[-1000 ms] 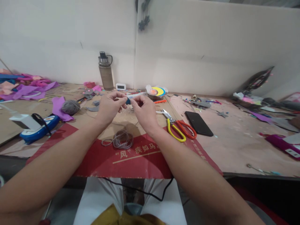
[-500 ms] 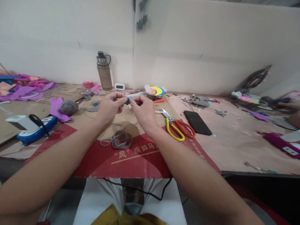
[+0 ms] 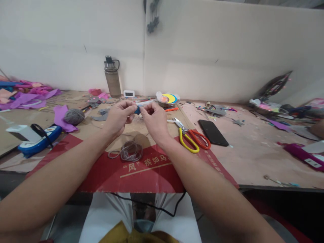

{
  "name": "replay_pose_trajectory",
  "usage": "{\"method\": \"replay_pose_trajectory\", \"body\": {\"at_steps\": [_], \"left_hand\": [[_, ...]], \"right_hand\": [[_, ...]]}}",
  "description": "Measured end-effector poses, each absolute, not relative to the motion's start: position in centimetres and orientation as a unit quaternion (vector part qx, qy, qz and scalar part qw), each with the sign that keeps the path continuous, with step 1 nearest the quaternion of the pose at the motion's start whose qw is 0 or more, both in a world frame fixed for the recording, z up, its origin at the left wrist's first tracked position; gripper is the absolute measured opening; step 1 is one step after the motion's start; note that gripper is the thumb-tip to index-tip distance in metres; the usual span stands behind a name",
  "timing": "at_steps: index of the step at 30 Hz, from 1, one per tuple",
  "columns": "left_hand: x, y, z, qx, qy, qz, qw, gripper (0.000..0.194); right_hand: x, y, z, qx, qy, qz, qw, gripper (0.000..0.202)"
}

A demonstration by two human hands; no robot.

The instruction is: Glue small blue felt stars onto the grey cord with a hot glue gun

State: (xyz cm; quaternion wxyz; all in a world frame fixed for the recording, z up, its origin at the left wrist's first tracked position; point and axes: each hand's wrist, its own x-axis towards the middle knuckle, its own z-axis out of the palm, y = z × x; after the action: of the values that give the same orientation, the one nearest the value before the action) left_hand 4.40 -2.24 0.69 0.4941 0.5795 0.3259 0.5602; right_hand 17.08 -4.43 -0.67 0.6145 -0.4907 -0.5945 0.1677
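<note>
Between my fingertips is a small dark blue piece [image 3: 137, 110], mostly covered, its exact kind too small to make out. My left hand [image 3: 120, 116] pinches it from the left, thumb against forefinger. From the other side my right hand [image 3: 154, 119] pinches it too, and the two hands nearly meet. Below them a loose coil of grey cord [image 3: 131, 151] lies across the edge of the red printed sheet [image 3: 108, 175]. Scissors [image 3: 188, 136] with one yellow and one red-orange handle lie spread to the right of my right hand.
A black phone [image 3: 213, 132] lies right of the scissors. Grey yarn [image 3: 74, 116] and a blue power strip [image 3: 40, 141] are on the left. Behind stand a bottle [image 3: 112, 79], a small clock [image 3: 129, 93] and a bowl [image 3: 168, 103]. Another person's hand [image 3: 319, 130] shows at the far right.
Both hands stay almost in place, still pinching the small blue piece, which shows slightly more now. The other person's hand at the far right has shifted a little.
</note>
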Motion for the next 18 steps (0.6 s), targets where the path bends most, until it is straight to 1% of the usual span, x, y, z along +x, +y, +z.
{"method": "replay_pose_trajectory", "body": {"at_steps": [2,4,8,12,18], "left_hand": [[4.37,-2.16,0.68,0.576,0.321,0.562,0.5,0.012],[4.36,-2.09,0.66,0.575,0.316,0.561,0.504,0.011],[4.44,-2.18,0.65,0.573,0.317,0.555,0.513,0.012],[4.61,-2.36,0.71,0.573,0.327,0.552,0.51,0.012],[4.79,-2.33,0.63,0.566,0.34,0.55,0.512,0.013]], "right_hand": [[17.02,-4.57,-0.58,-0.486,-0.583,0.183,0.625,0.01],[16.99,-4.72,-0.45,-0.481,-0.582,0.195,0.626,0.012],[17.02,-4.79,-0.3,-0.481,-0.604,0.177,0.61,0.005],[16.97,-4.6,-0.45,-0.488,-0.598,0.165,0.614,0.005],[16.94,-4.44,-0.6,-0.487,-0.6,0.179,0.608,0.006]]}}
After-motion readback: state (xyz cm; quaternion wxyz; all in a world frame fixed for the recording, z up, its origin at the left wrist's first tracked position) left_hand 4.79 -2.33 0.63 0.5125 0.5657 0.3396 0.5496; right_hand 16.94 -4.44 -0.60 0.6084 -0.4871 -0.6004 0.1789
